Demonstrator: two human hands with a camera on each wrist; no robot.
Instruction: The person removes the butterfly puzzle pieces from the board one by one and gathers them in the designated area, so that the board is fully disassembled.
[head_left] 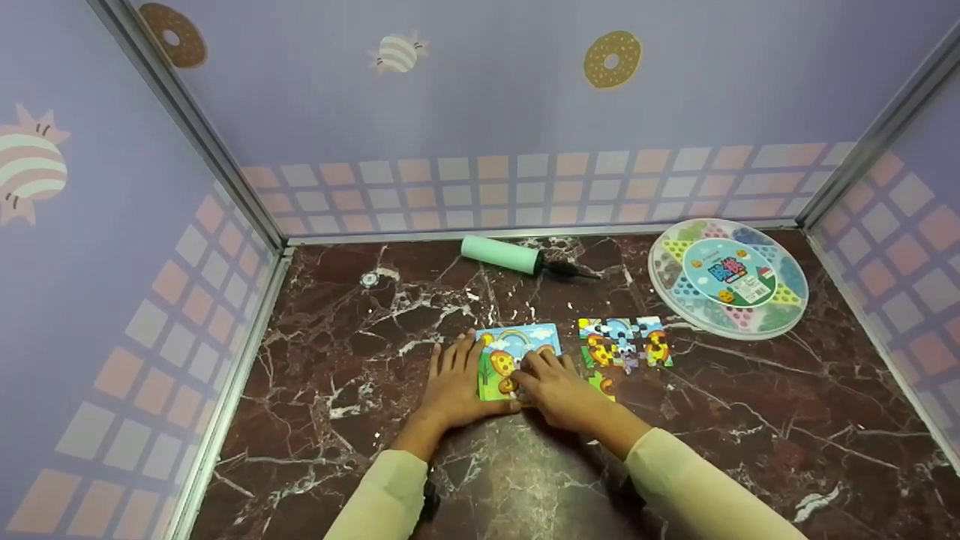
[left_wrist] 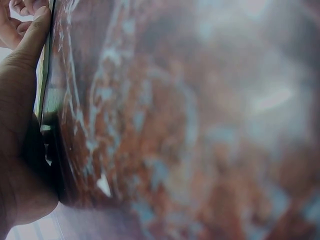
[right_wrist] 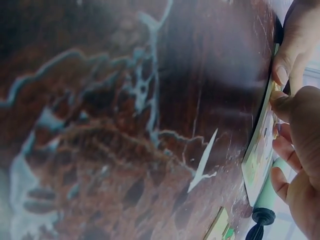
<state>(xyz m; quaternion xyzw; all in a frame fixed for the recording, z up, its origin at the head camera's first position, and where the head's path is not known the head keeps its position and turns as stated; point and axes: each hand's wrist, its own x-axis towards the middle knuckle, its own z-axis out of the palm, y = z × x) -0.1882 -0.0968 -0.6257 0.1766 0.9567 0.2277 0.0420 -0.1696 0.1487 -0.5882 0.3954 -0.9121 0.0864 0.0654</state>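
A puzzle board [head_left: 512,341] printed with a rainbow, clouds and pizza lies flat on the marble-patterned surface. My left hand [head_left: 455,382] rests along its left edge, fingers straight and spread, thumb along the near edge. Over the board's right part is my right hand [head_left: 559,386], fingers bent, thumb [right_wrist: 282,106] low at the board's near edge. Whether a piece sits under those fingertips is hidden. Right of the board, several puzzle pieces [head_left: 619,343] lie in a loose group, with a green-and-orange piece [head_left: 602,385] just below them.
A mint-green hand pump [head_left: 501,254] with a black nozzle lies behind the board. At the back right is a round clear game case [head_left: 731,277]. A small round disc [head_left: 369,280] sits at the back left. Patterned panels [head_left: 525,112] enclose the surface.
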